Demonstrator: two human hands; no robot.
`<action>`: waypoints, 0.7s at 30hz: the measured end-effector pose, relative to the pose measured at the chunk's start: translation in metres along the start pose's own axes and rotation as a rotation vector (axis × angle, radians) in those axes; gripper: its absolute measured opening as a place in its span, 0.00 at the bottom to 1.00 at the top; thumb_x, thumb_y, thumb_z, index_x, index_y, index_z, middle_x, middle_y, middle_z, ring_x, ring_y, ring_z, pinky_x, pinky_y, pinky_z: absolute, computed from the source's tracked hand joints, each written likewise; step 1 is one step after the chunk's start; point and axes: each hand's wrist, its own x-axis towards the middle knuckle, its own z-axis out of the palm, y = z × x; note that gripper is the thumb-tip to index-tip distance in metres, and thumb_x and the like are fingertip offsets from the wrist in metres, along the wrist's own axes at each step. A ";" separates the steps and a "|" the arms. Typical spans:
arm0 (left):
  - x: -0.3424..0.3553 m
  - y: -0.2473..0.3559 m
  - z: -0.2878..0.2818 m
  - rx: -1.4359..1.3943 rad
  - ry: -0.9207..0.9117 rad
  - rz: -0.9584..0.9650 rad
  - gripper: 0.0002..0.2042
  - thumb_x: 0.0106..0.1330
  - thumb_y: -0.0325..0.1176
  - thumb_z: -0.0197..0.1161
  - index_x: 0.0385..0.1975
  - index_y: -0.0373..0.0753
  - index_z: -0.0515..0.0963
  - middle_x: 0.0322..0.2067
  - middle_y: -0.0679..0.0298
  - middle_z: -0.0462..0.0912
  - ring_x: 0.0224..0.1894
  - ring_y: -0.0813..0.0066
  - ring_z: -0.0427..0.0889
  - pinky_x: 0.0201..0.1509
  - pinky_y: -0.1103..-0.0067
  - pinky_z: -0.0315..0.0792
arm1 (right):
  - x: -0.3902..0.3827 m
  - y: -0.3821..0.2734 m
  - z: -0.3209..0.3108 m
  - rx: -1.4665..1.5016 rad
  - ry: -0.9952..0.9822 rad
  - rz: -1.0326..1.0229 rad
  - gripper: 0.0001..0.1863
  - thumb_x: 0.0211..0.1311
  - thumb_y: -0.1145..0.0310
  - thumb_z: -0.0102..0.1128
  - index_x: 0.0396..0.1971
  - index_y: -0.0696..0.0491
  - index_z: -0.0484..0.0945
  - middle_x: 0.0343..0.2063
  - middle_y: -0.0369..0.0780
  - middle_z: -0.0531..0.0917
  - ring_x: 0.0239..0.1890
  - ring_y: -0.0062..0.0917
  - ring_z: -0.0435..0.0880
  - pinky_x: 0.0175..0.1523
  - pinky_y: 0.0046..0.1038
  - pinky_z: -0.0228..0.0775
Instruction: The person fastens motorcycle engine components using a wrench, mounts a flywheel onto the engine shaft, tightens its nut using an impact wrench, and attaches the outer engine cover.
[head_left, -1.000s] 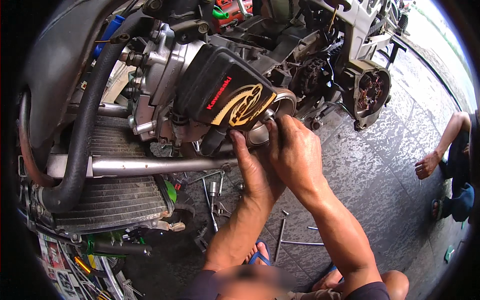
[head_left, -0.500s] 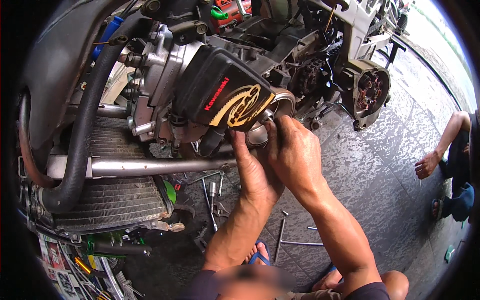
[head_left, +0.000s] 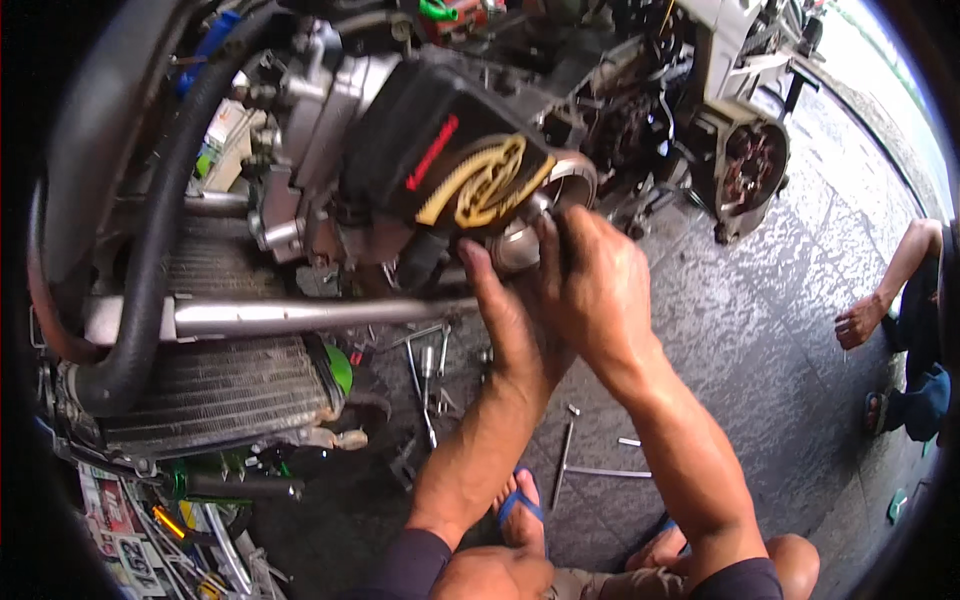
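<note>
My right hand [head_left: 600,285] is curled, fingertips closed on a small silver fitting [head_left: 540,206] in front of a round metal part [head_left: 572,170] on an exposed engine [head_left: 310,150]. My left hand [head_left: 510,330] is just left of and partly under it, thumb pointing up beside the round part; its fingers are hidden. Directly above both hands is a black box cover [head_left: 400,140] with a yellow graphic. A thick silver frame tube [head_left: 260,316] runs leftward behind my left hand. The picture is somewhat blurred.
A radiator [head_left: 210,395] and black hose [head_left: 150,270] are at the left. An open round housing [head_left: 750,170] hangs at the upper right. Wrenches [head_left: 430,380] and metal bars [head_left: 605,470] lie on the tiled floor [head_left: 740,350]. Another person's hand [head_left: 858,320] is at the far right.
The view has shifted slightly, so the engine and hands sit higher in the picture and are blurred. Both my hands remain at the same round part.
</note>
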 end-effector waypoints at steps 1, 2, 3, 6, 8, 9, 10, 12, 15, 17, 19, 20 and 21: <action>0.003 -0.002 -0.001 -0.005 0.048 0.001 0.38 0.66 0.67 0.51 0.67 0.42 0.63 0.65 0.62 0.67 0.66 0.66 0.65 0.73 0.70 0.54 | -0.001 0.006 0.000 -0.003 0.010 -0.004 0.14 0.67 0.62 0.56 0.27 0.58 0.74 0.25 0.53 0.80 0.28 0.53 0.81 0.32 0.49 0.73; 0.007 -0.005 -0.005 -0.073 0.005 -0.067 0.39 0.66 0.68 0.50 0.67 0.42 0.63 0.65 0.62 0.67 0.66 0.66 0.65 0.73 0.70 0.54 | 0.001 0.007 -0.002 -0.017 0.019 -0.015 0.15 0.66 0.61 0.56 0.27 0.58 0.74 0.25 0.53 0.81 0.28 0.53 0.82 0.33 0.49 0.74; 0.011 -0.006 -0.011 -0.147 -0.037 -0.133 0.40 0.66 0.69 0.49 0.67 0.42 0.62 0.64 0.62 0.67 0.66 0.65 0.65 0.73 0.70 0.54 | 0.004 0.008 -0.004 -0.015 0.022 -0.029 0.15 0.66 0.61 0.56 0.27 0.59 0.75 0.26 0.54 0.81 0.28 0.53 0.82 0.34 0.49 0.74; 0.008 0.006 -0.002 0.043 -0.058 -0.049 0.41 0.66 0.72 0.44 0.68 0.43 0.61 0.65 0.62 0.68 0.66 0.65 0.66 0.71 0.69 0.56 | 0.013 0.002 -0.002 -0.010 0.009 -0.053 0.16 0.65 0.61 0.56 0.28 0.61 0.77 0.26 0.56 0.82 0.30 0.52 0.83 0.36 0.48 0.76; 0.010 0.004 0.002 0.076 -0.054 0.006 0.40 0.66 0.71 0.45 0.67 0.44 0.63 0.63 0.64 0.70 0.66 0.66 0.67 0.71 0.69 0.58 | 0.015 0.007 0.000 -0.036 -0.004 -0.049 0.17 0.64 0.61 0.56 0.28 0.62 0.78 0.27 0.57 0.82 0.31 0.51 0.84 0.37 0.47 0.77; 0.010 0.001 -0.001 0.080 -0.057 0.010 0.40 0.66 0.72 0.45 0.66 0.44 0.64 0.63 0.65 0.71 0.66 0.67 0.67 0.70 0.69 0.58 | 0.014 0.010 0.001 -0.035 0.011 -0.077 0.17 0.64 0.61 0.56 0.27 0.62 0.78 0.26 0.57 0.82 0.31 0.51 0.85 0.38 0.47 0.78; 0.009 -0.001 -0.003 0.081 -0.046 0.002 0.40 0.66 0.72 0.45 0.66 0.44 0.64 0.63 0.65 0.71 0.66 0.67 0.67 0.70 0.69 0.58 | 0.013 0.012 0.002 -0.024 0.030 -0.110 0.17 0.63 0.62 0.57 0.26 0.63 0.78 0.26 0.58 0.83 0.31 0.51 0.85 0.38 0.46 0.78; 0.008 -0.003 -0.006 0.065 -0.045 -0.009 0.41 0.64 0.73 0.47 0.65 0.44 0.66 0.62 0.66 0.72 0.65 0.68 0.68 0.70 0.69 0.58 | 0.013 0.016 0.004 -0.033 0.029 -0.133 0.17 0.63 0.62 0.57 0.25 0.63 0.78 0.25 0.57 0.83 0.30 0.50 0.85 0.38 0.46 0.79; 0.007 0.004 -0.012 -0.021 -0.110 -0.077 0.43 0.62 0.75 0.47 0.65 0.43 0.66 0.63 0.67 0.72 0.65 0.68 0.68 0.70 0.68 0.58 | 0.014 0.012 0.003 -0.120 -0.057 -0.158 0.17 0.63 0.62 0.58 0.25 0.63 0.79 0.24 0.55 0.83 0.28 0.45 0.86 0.36 0.41 0.79; -0.003 0.009 -0.017 0.006 -0.189 -0.206 0.50 0.58 0.80 0.39 0.67 0.40 0.64 0.61 0.62 0.73 0.65 0.64 0.68 0.71 0.68 0.56 | 0.022 -0.007 -0.031 -0.083 -0.390 -0.008 0.11 0.58 0.65 0.62 0.34 0.57 0.81 0.34 0.55 0.83 0.38 0.44 0.85 0.44 0.43 0.75; -0.021 -0.014 -0.046 0.131 -0.193 -0.233 0.37 0.64 0.72 0.41 0.48 0.40 0.74 0.44 0.64 0.78 0.49 0.68 0.75 0.57 0.68 0.64 | 0.015 0.005 -0.053 -0.008 -0.522 -0.041 0.12 0.57 0.64 0.64 0.35 0.57 0.81 0.35 0.55 0.84 0.40 0.44 0.84 0.45 0.42 0.75; -0.031 -0.025 -0.076 0.255 -0.271 -0.230 0.28 0.70 0.64 0.47 0.38 0.41 0.77 0.36 0.65 0.79 0.43 0.68 0.77 0.50 0.67 0.67 | 0.007 0.021 -0.053 0.052 -0.529 -0.115 0.13 0.59 0.63 0.63 0.33 0.58 0.81 0.32 0.55 0.84 0.38 0.43 0.84 0.42 0.41 0.76; -0.057 -0.036 -0.098 0.546 -0.220 -0.270 0.20 0.71 0.53 0.52 0.30 0.40 0.77 0.30 0.67 0.79 0.36 0.73 0.76 0.43 0.72 0.68 | -0.003 0.049 -0.046 0.051 -0.481 -0.213 0.16 0.63 0.62 0.59 0.29 0.62 0.80 0.27 0.54 0.83 0.28 0.43 0.84 0.36 0.39 0.76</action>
